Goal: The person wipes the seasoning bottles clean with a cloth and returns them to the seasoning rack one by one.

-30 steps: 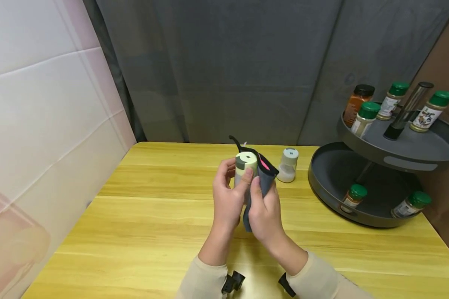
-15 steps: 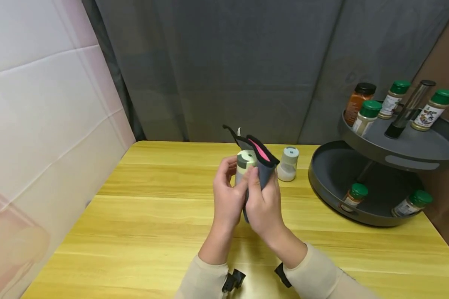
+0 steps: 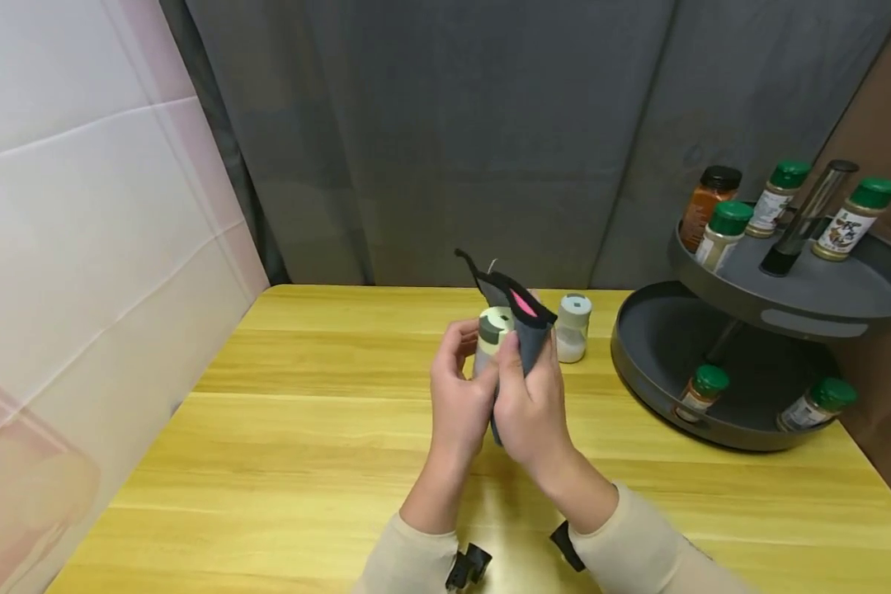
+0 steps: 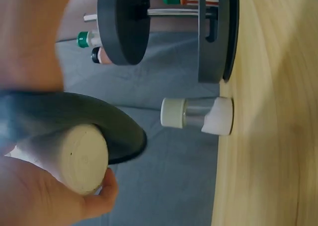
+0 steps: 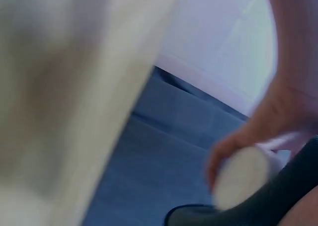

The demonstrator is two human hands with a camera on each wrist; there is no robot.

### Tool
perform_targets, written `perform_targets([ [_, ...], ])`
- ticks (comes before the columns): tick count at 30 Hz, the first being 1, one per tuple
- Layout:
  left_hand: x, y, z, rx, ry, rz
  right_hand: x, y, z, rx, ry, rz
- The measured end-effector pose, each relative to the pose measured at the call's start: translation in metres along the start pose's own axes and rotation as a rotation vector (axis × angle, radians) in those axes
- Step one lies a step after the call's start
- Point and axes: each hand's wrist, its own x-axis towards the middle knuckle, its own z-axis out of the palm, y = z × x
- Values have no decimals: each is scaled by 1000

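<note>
In the head view, my left hand grips a pale-capped seasoning shaker, held up above the table. My right hand pinches a grey cloth with black edging and a pink inside, its thumb on the near face. The cloth lies against the shaker's right side and stands up behind its cap. The shaker's round base faces the left wrist camera, with the dark cloth curving alongside. Blurred in the right wrist view are the shaker's base and left-hand fingers.
A second shaker with white contents stands on the wooden table, just beyond my right hand. To the right is a dark two-tier turntable rack carrying several spice jars, most green-capped. A grey curtain hangs behind the table.
Both hands have shifted slightly right with the shaker and cloth. The cloth's upper edge has risen behind the cap, and my right thumb has moved over toward the shaker's front.
</note>
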Motion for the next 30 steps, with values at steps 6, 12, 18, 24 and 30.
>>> perform_targets([
  [6, 2, 0, -6, 11, 56, -16, -8, 17, -3, 3, -150, 208],
  [12, 0, -3, -1, 0, 11, -1, 3, 2, -8, -10, -96, 65],
  [18, 0, 1, 0, -28, 33, -35, -8, 11, 2, -93, -59, -79],
  [24, 3, 1, -5, -13, 60, -32, -8, 17, -3, 1, -134, 201],
  [30, -1, 3, 4, -6, 9, 3, 3, -2, -1, -7, -22, -73],
])
